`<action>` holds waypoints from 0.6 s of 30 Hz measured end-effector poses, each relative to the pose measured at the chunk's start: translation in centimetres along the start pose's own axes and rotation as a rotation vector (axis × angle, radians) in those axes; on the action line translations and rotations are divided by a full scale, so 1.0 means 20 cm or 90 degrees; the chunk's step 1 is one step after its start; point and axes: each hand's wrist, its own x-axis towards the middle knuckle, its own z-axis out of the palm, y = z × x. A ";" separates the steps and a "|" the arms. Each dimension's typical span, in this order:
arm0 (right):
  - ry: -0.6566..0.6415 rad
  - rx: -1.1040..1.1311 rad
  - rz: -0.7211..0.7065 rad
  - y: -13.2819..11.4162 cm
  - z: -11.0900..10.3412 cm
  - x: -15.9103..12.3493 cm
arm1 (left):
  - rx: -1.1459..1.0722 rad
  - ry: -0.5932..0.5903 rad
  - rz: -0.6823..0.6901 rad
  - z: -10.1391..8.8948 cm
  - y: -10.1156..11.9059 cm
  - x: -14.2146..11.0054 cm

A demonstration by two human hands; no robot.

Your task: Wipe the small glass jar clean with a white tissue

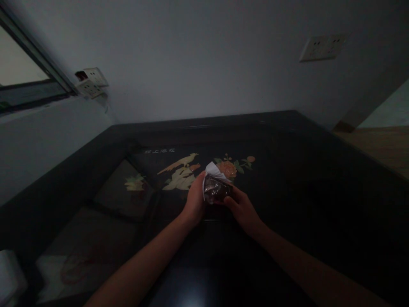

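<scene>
A small dark packet (217,190) with a shiny, crinkled, see-through-looking surface is held above the middle of the black table. White paper or a white flap (214,170) stands up along its far and left edge. My left hand (195,197) closes round the packet's left side, its fingertips mostly hidden behind it. On the right side, my right hand (242,207) grips the lower right corner with thumb and fingers. What is inside the packet is too dark to make out.
The glossy black table (319,170) carries inlaid bird (180,163) and flower (227,169) pictures. A white object (11,275) lies at the near left edge. Wall sockets (323,47) are on the right, more sockets (92,83) near the window (25,59) at left.
</scene>
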 end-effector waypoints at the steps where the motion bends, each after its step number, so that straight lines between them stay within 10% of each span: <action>1: -0.002 -0.002 -0.003 0.00 0.00 0.00 | -0.033 -0.010 -0.039 0.01 0.00 0.01; 5: -0.002 -0.011 -0.009 0.00 0.00 0.00 | -0.038 -0.003 -0.043 0.01 0.00 0.01; 18: 0.012 -0.124 -0.032 0.00 -0.02 -0.01 | 0.557 -0.199 0.589 -0.05 0.03 -0.06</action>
